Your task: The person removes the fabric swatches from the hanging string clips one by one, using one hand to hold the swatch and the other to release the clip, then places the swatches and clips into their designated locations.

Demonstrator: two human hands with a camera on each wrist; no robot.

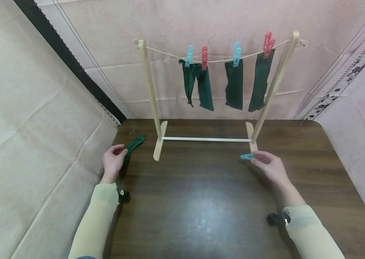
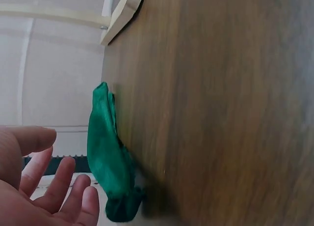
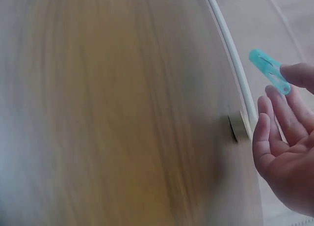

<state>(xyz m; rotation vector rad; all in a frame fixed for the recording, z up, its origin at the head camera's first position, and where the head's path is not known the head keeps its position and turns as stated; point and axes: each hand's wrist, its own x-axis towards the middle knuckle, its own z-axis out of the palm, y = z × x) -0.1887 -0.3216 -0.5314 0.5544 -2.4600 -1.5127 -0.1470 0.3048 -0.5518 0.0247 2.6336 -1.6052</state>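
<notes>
A small green sock-like cloth (image 1: 134, 144) lies on the table at the left. My left hand (image 1: 112, 164) is close beside it, and the left wrist view has the fingers spread loosely, with a gap between them and the cloth (image 2: 108, 152). Over on the right, my right hand (image 1: 270, 168) pinches a light blue clothespin (image 1: 246, 157) between thumb and fingertips. That clothespin (image 3: 269, 70) points away from the palm in the right wrist view. It is held near the right foot of a wooden drying rack (image 1: 158, 144).
Green cloth pieces (image 1: 234, 86) hang from the rack's rope (image 1: 216, 61), held by blue and red clothespins (image 1: 204, 57). A white bar (image 1: 206, 139) joins the rack's feet low over the brown table (image 1: 182, 201). Pale fabric walls (image 1: 56, 118) enclose the table's left, back and right.
</notes>
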